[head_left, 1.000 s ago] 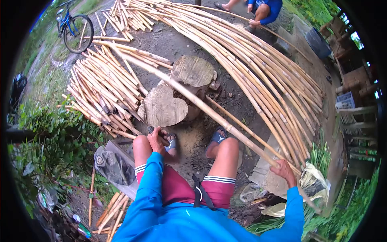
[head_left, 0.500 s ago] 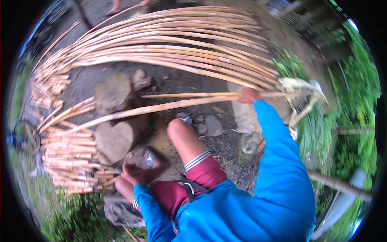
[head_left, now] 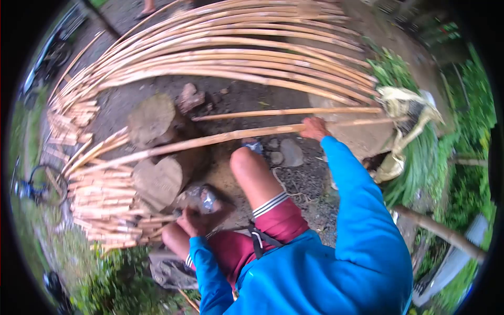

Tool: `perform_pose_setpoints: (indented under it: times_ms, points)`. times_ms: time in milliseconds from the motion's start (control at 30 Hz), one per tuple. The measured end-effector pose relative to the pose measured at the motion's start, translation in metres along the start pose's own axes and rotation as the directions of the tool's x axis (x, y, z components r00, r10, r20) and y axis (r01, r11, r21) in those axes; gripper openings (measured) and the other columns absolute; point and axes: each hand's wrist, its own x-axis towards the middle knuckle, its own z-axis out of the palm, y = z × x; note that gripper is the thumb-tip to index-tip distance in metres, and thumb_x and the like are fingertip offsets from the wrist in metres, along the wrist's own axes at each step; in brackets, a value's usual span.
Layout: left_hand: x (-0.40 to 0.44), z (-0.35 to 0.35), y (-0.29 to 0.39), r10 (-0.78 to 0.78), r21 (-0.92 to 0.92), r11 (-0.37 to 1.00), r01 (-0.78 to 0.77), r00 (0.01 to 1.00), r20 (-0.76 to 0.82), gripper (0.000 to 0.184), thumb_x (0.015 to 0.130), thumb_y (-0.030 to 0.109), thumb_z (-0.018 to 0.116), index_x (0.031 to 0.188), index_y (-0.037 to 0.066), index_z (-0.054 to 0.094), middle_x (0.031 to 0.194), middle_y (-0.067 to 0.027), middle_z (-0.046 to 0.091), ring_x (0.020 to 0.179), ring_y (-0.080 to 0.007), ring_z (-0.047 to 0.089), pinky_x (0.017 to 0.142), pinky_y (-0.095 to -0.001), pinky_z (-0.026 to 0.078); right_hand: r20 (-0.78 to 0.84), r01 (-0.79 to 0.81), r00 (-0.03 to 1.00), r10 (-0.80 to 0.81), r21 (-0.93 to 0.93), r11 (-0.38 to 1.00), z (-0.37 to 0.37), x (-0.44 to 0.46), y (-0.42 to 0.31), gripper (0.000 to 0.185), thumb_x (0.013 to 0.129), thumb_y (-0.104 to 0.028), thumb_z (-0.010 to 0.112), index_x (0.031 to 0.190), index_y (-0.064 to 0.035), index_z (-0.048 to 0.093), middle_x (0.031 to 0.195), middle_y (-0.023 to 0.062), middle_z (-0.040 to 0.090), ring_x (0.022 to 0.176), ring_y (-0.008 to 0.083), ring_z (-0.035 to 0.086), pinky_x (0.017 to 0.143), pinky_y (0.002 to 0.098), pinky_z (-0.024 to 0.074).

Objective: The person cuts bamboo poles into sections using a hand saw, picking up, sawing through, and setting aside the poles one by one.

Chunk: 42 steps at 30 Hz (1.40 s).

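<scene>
View has swung round; bamboo pole [head_left: 210, 139] now seen nearly crosswise, gripped near one end by the right hand [head_left: 314, 128], passing between two wood stumps [head_left: 152, 119] [head_left: 157, 181], far end by the cut bamboo pile [head_left: 105, 197]. Gap from the loose pole [head_left: 289, 112] has been opened at the hand, so probably handled singly. Left hand [head_left: 191, 221] blurred by left knee [head_left: 175, 237]; grip can't be told.

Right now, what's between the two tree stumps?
The long bamboo pole in the right hand passes between the far stump's top and the near stump's top, in the head view.
</scene>
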Motion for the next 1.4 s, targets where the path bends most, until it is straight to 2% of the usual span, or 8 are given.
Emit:
perform_pose_setpoints:
  times_ms: [33, 167, 367, 533, 700, 800, 1200, 1400]
  points:
    - [-0.002, -0.004, 0.005, 0.239, 0.396, 0.881, -0.259, 0.966, 0.099, 0.035, 0.088, 0.023, 0.056, 0.064, -0.001, 0.065, 0.059, -0.0090, 0.062, 0.057, -0.0167, 0.059, 0.056, -0.0310, 0.047, -0.001, 0.053, 0.999, -0.053, 0.018, 0.998, 0.005, 0.002, 0.003, 0.033, 0.064, -0.034, 0.073, 0.085, -0.0093, 0.072, 0.092, 0.0168, 0.072, 0.092, 0.0347, 0.068, 0.083, 0.0513, 0.0512]
    - [-0.007, 0.008, 0.004, -0.106, 0.046, 0.994, 0.103, 0.992, 0.065, 0.033, 0.085, 0.022, 0.058, 0.060, 0.001, 0.063, 0.057, -0.0084, 0.061, 0.054, -0.0157, 0.058, 0.053, -0.0320, 0.046, -0.094, -0.077, 0.993, 0.074, -0.032, 0.997, 0.014, 0.002, -0.012, 0.032, 0.063, -0.032, 0.075, 0.085, -0.0093, 0.073, 0.091, 0.0171, 0.072, 0.092, 0.0351, 0.068, 0.085, 0.0505, 0.0497]
    - [-0.005, -0.006, -0.038, 0.391, 0.416, 0.721, -0.554, 0.821, 0.416, 0.014, 0.067, 0.010, 0.069, 0.081, 0.009, 0.066, 0.068, -0.0105, 0.064, 0.061, -0.0309, 0.062, 0.058, -0.0385, 0.049, -0.088, -0.096, 0.992, 0.089, -0.088, 0.991, 0.022, 0.009, -0.008, 0.034, 0.064, -0.030, 0.075, 0.091, -0.0097, 0.074, 0.095, 0.0172, 0.072, 0.095, 0.0368, 0.067, 0.088, 0.0511, 0.0482]
    - [-0.006, 0.010, -0.017, -0.100, 0.302, 0.953, -0.002, 0.942, 0.320, 0.015, 0.075, 0.014, 0.063, 0.077, 0.000, 0.065, 0.069, -0.0084, 0.065, 0.060, -0.0169, 0.060, 0.057, -0.0291, 0.047, -0.102, -0.083, 0.992, 0.076, -0.073, 0.994, 0.008, -0.002, -0.022, 0.032, 0.066, -0.027, 0.073, 0.091, -0.0080, 0.073, 0.098, 0.0168, 0.071, 0.098, 0.0383, 0.066, 0.087, 0.0504, 0.0484]
    - [0.000, 0.018, -0.046, 0.266, 0.515, 0.743, -0.428, 0.894, 0.360, 0.019, 0.072, 0.021, 0.063, 0.077, 0.002, 0.062, 0.074, -0.0166, 0.060, 0.073, -0.0305, 0.061, 0.065, -0.0416, 0.047, -0.063, -0.059, 0.997, 0.054, -0.069, 0.996, 0.013, 0.004, -0.016, 0.035, 0.066, -0.025, 0.071, 0.095, -0.0051, 0.071, 0.101, 0.0208, 0.070, 0.100, 0.0396, 0.065, 0.089, 0.0520, 0.0480]
    - [-0.016, 0.025, 0.011, -0.114, 0.416, 0.909, -0.009, 0.957, 0.268, 0.028, 0.073, 0.026, 0.063, 0.079, -0.001, 0.059, 0.076, -0.0189, 0.059, 0.074, -0.0329, 0.058, 0.067, -0.0425, 0.045, -0.081, -0.062, 0.995, 0.059, -0.047, 0.997, 0.015, 0.008, -0.015, 0.037, 0.065, -0.025, 0.070, 0.096, -0.0045, 0.071, 0.101, 0.0228, 0.069, 0.100, 0.0401, 0.065, 0.090, 0.0515, 0.0481]
    - [-0.003, 0.031, -0.003, 0.014, 0.364, 0.918, -0.156, 0.931, 0.365, 0.030, 0.075, 0.029, 0.057, 0.083, 0.000, 0.057, 0.074, -0.0136, 0.063, 0.070, -0.0245, 0.058, 0.064, -0.0362, 0.044, -0.063, -0.091, 0.994, 0.087, -0.059, 0.994, 0.019, 0.007, -0.014, 0.038, 0.065, -0.027, 0.069, 0.096, -0.0057, 0.072, 0.102, 0.0219, 0.069, 0.101, 0.0397, 0.065, 0.089, 0.0515, 0.0477]
    - [-0.001, 0.036, -0.008, 0.040, 0.452, 0.867, -0.212, 0.931, 0.362, 0.039, 0.081, 0.034, 0.059, 0.090, -0.004, 0.056, 0.077, -0.0232, 0.060, 0.077, -0.0382, 0.058, 0.073, -0.0462, 0.044, -0.011, -0.123, 0.992, 0.122, -0.130, 0.984, 0.020, 0.013, -0.014, 0.036, 0.068, -0.031, 0.071, 0.095, -0.0081, 0.074, 0.101, 0.0187, 0.071, 0.099, 0.0382, 0.066, 0.091, 0.0519, 0.0474]
